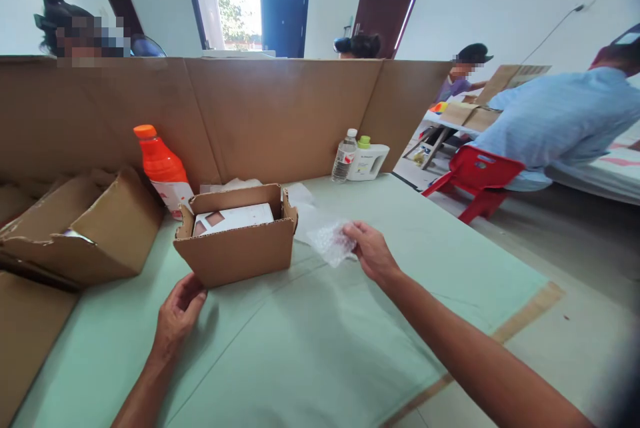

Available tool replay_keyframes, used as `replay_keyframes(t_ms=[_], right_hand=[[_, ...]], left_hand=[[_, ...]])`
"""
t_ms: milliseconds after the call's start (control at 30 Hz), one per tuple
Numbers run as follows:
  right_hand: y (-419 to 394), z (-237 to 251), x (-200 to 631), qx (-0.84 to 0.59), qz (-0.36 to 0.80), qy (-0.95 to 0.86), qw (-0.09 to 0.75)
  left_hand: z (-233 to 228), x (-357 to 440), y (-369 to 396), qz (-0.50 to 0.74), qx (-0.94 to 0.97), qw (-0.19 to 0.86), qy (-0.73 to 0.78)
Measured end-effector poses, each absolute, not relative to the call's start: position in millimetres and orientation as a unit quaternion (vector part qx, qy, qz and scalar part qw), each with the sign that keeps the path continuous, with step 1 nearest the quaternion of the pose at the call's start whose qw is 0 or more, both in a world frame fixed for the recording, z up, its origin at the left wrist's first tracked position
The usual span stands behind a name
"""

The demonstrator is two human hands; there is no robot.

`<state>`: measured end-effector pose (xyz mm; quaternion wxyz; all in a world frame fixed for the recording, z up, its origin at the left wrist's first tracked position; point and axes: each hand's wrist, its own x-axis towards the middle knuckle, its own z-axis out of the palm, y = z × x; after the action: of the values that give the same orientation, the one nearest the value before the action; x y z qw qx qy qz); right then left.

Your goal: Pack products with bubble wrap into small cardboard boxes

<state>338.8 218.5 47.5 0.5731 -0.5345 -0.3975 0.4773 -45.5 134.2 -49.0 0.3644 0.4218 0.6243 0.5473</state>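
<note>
Your right grip (371, 251) pinches one edge of a sheet of bubble wrap (327, 238) between thumb and fingers, just right of the small open cardboard box (237, 248) on the green tabletop (310, 348). Your left hand (177, 311) rests at the box's lower left corner with its fingers curled loosely, touching the cardboard and closed on nothing.

Inside the box, only the top of a white package (235, 218) shows; the front wall hides the rest. The wrap's far end blurs into white paper (300, 196) behind the box, so its full extent is hard to make out. An orange bottle (163, 168) is partly covered by a larger torn carton (90, 228) at the left.

Your right arm stretches in from the lower right, wrist straight, palm turned left. Your left forearm comes up from the bottom edge, where it is cut off.
</note>
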Motion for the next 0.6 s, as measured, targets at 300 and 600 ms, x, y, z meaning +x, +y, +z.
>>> replay_keyframes(t_ms=[300,600], right_hand=[[65,4,322,-0.525,0.672,-0.290,0.436],[4,-13,311,-0.496,0.702,-0.355,0.367]], left_hand=[[-34,-40,133,0.551,0.427,0.304,0.649],[9,5,57,0.435,0.583,0.201,0.656]])
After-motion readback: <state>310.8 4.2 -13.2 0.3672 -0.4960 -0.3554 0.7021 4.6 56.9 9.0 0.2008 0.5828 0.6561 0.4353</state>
